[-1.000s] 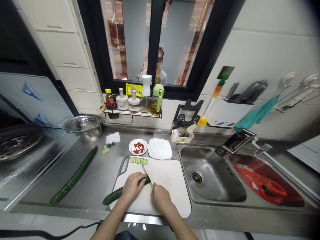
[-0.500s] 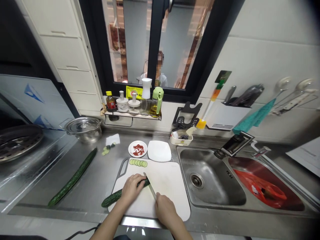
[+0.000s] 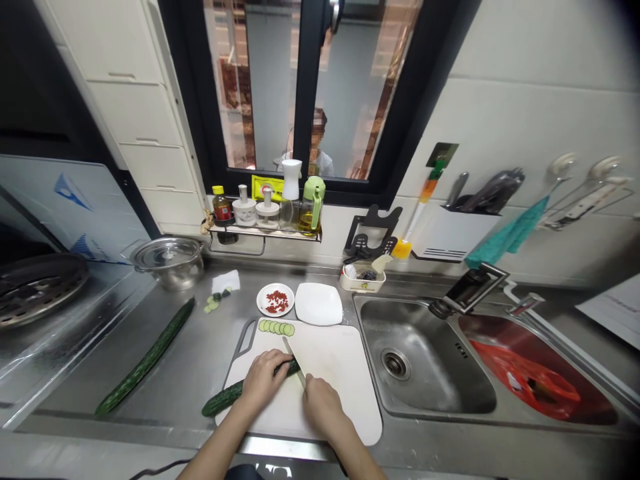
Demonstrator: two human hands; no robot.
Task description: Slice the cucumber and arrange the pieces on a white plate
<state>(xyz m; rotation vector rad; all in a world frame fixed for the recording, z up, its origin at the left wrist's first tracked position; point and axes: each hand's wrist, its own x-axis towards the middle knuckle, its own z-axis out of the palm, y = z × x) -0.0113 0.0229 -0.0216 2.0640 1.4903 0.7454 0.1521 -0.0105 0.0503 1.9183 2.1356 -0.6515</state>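
Note:
On the white cutting board [image 3: 345,393] lies a dark green cucumber [image 3: 223,399], slanting up to the right. My left hand [image 3: 264,379] is closed over its upper part, fingers curled near the cut end. My right hand [image 3: 321,404] grips a knife [image 3: 294,355] by the handle, its blade at the cucumber's right end and its tip pointing away from me. Whether the edge is in the flesh I cannot tell. A row of several cucumber slices [image 3: 277,327] overlaps along the board's far left edge. A second, whole cucumber [image 3: 146,360] rests on the counter at left.
Behind the board stand a white dish of red chopped pieces [image 3: 276,301] and a square white plate [image 3: 319,303]. The sink [image 3: 425,363] borders the board on the right. A lidded pot [image 3: 170,260] and cucumber scraps [image 3: 212,303] are at left. Beyond the window a person is visible.
My right hand and the knife have shifted slightly left and away from me, toward the board's far side. My left hand stays on the cucumber. The view has tilted slightly.

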